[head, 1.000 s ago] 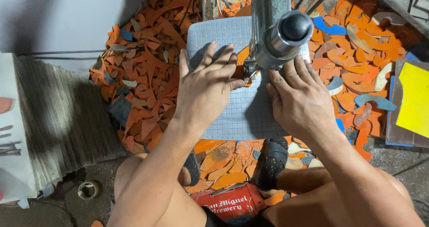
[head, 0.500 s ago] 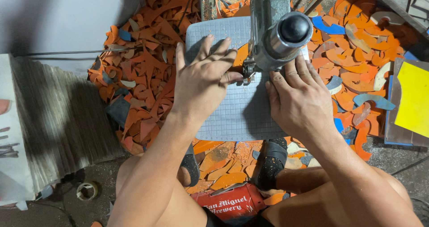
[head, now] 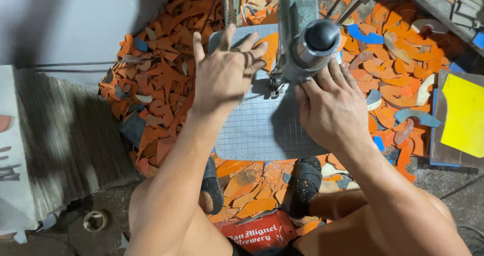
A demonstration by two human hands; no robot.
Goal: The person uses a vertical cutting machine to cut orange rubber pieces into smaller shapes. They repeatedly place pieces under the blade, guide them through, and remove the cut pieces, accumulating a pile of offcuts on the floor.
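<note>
**Hands flat on grey sheet at cutting machine**

Head view: left hand lies on the grey gridded sheet, fingers spread, grip empty. Right hand presses the sheet, fingers together. The machine head hides the cutting point and the right fingertips. Orange offcuts surround the sheet.

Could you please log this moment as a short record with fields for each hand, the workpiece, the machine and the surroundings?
left hand: flat, fingers spread, on the grey gridded sheet
right hand: pressing the sheet beside the blade
workpiece: grey sheet lying on the saw table, orange piece at its far edge
machine: grey saw arm with black knob above the sheet
floor: orange offcuts, a few blue
right edge: yellow sheet
</note>
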